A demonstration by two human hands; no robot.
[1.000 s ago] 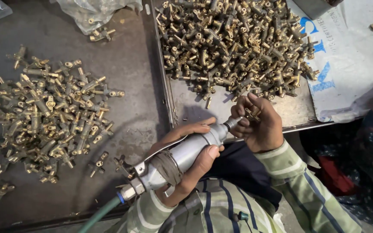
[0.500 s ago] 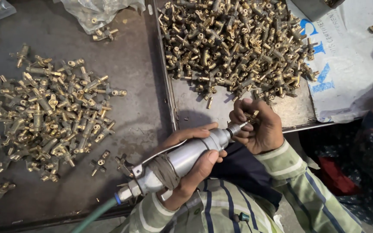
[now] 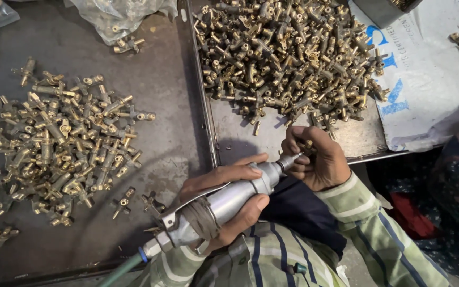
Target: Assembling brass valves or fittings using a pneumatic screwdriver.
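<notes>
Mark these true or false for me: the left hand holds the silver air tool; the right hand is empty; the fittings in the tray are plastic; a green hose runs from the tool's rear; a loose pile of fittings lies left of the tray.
1. The left hand holds the silver air tool. True.
2. The right hand is empty. False: it pinches a small brass fitting at the tool's tip.
3. The fittings in the tray are plastic. False: they look like brass metal.
4. A green hose leaves the tool's rear. True.
5. A loose pile of fittings lies left of the tray. True.
</notes>
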